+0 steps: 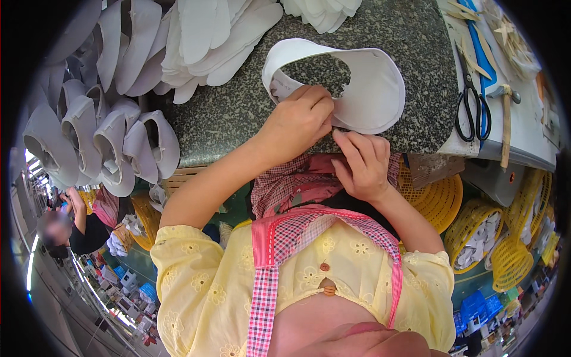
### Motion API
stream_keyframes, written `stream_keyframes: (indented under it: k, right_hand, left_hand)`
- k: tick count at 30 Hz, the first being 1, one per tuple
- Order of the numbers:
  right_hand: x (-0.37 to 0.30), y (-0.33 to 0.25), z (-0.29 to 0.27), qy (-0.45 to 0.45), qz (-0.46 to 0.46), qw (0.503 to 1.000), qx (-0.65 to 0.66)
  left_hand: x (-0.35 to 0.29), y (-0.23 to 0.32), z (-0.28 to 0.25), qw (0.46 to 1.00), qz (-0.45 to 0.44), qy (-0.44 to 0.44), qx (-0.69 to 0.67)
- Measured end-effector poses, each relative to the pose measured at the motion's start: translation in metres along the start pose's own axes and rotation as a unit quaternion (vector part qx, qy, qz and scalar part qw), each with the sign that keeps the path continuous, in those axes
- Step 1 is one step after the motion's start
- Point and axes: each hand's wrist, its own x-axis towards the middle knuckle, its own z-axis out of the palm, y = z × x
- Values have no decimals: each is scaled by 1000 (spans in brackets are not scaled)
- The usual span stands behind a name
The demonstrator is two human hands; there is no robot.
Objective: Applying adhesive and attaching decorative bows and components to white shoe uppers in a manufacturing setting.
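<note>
A white shoe upper (372, 89), shaped as a loop with a wide rounded toe, lies on the speckled stone worktop (232, 113) in front of me. My left hand (302, 119) is closed in a pinch on its near edge, at the inner side of the opening. My right hand (364, 163) is just to the right, at the worktop's front edge. Its fingertips rest by the upper's near rim, while the thumb stands apart from the fingers. What lies under the left fingertips is hidden.
Flat white sole-shaped pieces (205, 41) are piled at the far left. Stitched white uppers (113, 140) crowd the left side. Black scissors (473, 110) and a wooden-handled hammer (506, 125) lie at the right. Yellow baskets (437, 202) stand below the worktop. Another person (83, 223) is at far left.
</note>
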Motion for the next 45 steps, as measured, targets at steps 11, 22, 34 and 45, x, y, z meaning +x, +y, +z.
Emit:
stream_keyframes:
  k: [11,22,34,45]
  right_hand:
    - [-8,-17,-12,-127,54,908,396]
    - [-2,-3,2,-85,10,994,-63]
    - [-12,-1,12,-71,12,987,-146]
    - [-6,-1,13,-40,3,990,-132]
  left_hand:
    - [4,0,-5,998,-11,-63,-15]
    - [1,-3,-3,998,14,-62,-21]
    - [-16,0,11,997,-27,71,-28]
    - [4,6,17,991,-19,103,86]
